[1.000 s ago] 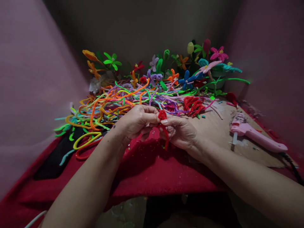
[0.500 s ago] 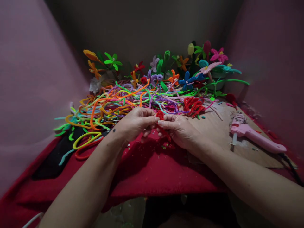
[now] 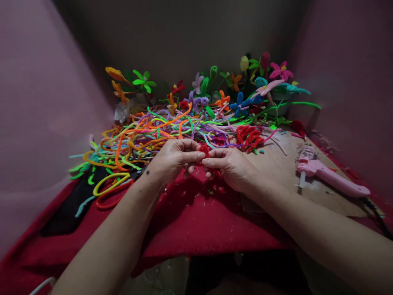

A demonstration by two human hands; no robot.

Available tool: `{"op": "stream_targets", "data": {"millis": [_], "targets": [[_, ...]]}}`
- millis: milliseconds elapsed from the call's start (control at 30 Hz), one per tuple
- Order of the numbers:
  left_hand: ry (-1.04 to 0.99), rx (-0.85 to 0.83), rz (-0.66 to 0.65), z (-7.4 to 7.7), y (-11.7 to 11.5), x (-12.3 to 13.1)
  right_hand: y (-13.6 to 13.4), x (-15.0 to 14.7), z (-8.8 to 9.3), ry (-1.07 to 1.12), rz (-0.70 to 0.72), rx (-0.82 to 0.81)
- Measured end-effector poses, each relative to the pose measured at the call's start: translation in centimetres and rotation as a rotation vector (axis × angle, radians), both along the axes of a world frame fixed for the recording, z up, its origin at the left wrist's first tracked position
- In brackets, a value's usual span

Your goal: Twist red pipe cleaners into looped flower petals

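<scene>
Between my fingertips, over the red cloth, is a small piece of red pipe cleaner (image 3: 204, 150), partly hidden by the fingers. My left hand (image 3: 176, 159) pinches it from the left with thumb and fingers. From the right, my right hand (image 3: 226, 164) pinches the same piece, its thumb nearly touching the left thumb. Just behind my hands spreads a tangled heap of colourful pipe cleaners (image 3: 153, 133). A bundle of bent red pipe cleaners (image 3: 249, 137) rests beyond my right hand.
A pink glue gun (image 3: 331, 176) lies on a cardboard sheet (image 3: 276, 164) at the right. Scissors with yellow and red handles (image 3: 112, 190) lie by my left forearm, near a flat black object (image 3: 66, 215). Pipe-cleaner flowers (image 3: 241, 104) stand along the back. Scraps dot the red cloth (image 3: 196, 229).
The red piece now shows as a more compact, rounded shape between the fingertips. Both hands stay almost in place, and the whole view has shifted slightly.
</scene>
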State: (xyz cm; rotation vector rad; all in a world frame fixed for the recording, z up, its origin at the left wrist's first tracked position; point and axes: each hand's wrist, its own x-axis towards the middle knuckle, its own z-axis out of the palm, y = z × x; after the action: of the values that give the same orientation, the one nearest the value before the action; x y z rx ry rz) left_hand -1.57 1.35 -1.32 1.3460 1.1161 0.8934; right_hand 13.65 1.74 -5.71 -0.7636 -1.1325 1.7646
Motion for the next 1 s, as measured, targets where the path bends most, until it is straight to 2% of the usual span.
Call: {"op": "stream_targets", "data": {"millis": [133,200,400,567,867,1000], "targets": [[0.041,0.039,-0.049,-0.1,0.0,0.2,-0.2,0.0,0.3,-0.083,-0.014,0.004],[0.076,0.052,-0.029,-0.1,-0.2,0.5,-0.2,0.0,0.5,-0.121,0.002,-0.012],[0.022,0.131,0.204,-0.7,-0.6,2.1,-0.4,-0.1,0.7,-0.113,-0.055,-0.014],[0.024,0.266,0.293,-1.4,-0.4,2.6,-0.7,-0.1,0.8,-0.086,-0.074,0.017],[0.008,0.277,0.28,-1.1,-0.4,2.4,-0.2,0.1,0.6,-0.055,-0.028,-0.031],[-0.09,0.104,0.106,-1.0,0.2,1.2,-0.4,0.2,0.8,-0.062,-0.041,-0.041]]}}
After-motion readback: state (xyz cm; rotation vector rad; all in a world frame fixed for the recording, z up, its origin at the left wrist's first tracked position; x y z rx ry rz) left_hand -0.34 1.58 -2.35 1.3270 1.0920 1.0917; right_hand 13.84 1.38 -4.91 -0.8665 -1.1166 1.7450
